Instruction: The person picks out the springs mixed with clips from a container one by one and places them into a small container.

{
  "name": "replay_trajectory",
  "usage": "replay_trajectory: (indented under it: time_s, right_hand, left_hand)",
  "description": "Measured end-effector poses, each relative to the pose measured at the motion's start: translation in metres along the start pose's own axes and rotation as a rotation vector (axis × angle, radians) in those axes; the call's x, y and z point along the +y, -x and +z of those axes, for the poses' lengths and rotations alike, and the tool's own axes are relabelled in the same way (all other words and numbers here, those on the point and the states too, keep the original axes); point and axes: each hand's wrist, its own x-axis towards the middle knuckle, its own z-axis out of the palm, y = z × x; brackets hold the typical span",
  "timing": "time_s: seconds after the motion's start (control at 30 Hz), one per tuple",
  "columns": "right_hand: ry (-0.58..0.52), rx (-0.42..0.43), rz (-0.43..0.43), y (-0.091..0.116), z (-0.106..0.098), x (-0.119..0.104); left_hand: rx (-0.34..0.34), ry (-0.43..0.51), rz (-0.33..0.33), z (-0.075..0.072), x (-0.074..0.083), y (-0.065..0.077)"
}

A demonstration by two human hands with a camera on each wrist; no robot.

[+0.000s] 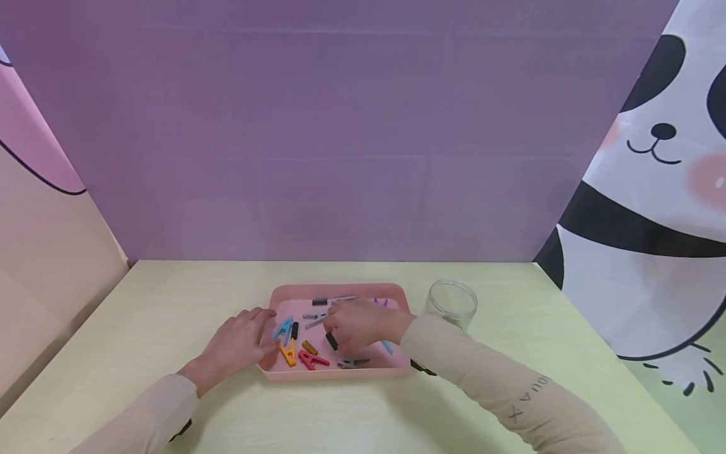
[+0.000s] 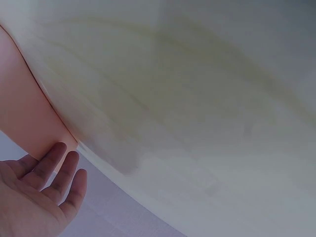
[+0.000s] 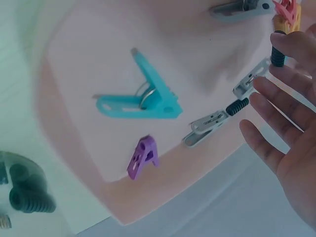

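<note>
A pink tray (image 1: 340,373) holds several clothespins and ribbed springs. My left hand (image 1: 241,337) rests at the tray's left rim with loosely bent fingers, close to a blue clothespin (image 1: 282,328). Over the middle of the tray, my right hand (image 1: 354,325) pinches a black ribbed spring (image 3: 278,52) between thumb and index finger. Below that hand lie grey clothespins (image 3: 210,121) and another black spring (image 3: 237,106). A turquoise clothespin (image 3: 148,101) and a small purple one (image 3: 143,157) are farther along the tray floor.
A clear round jar (image 1: 452,302) stands right of the tray, beside my right forearm; dark ribbed springs (image 3: 32,197) show inside it. Yellow (image 1: 288,354) and red (image 1: 312,359) clothespins and a gold spring (image 1: 309,347) lie in the tray's front left.
</note>
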Motion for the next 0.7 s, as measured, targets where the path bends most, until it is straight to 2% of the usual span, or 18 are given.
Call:
replay_trajectory:
  time_s: [0.1,0.27,0.47,0.7]
  right_hand:
    - [-0.076,0.008,0.054,0.005,-0.002,0.004]
    - [-0.135,0.053,0.064,0.017,-0.006,0.013]
    - [-0.120,0.101,0.105,0.031,-0.011,0.024]
    - [-0.152,0.161,0.133,0.049,-0.012,0.036]
  left_hand:
    - [0.004,0.002,0.003,0.000,0.000,0.000]
    - [0.001,0.006,0.000,0.000,0.000,0.001]
    - [-0.004,0.001,-0.007,0.000,0.000,0.000]
    - [0.001,-0.007,-0.003,0.001,-0.001,0.000]
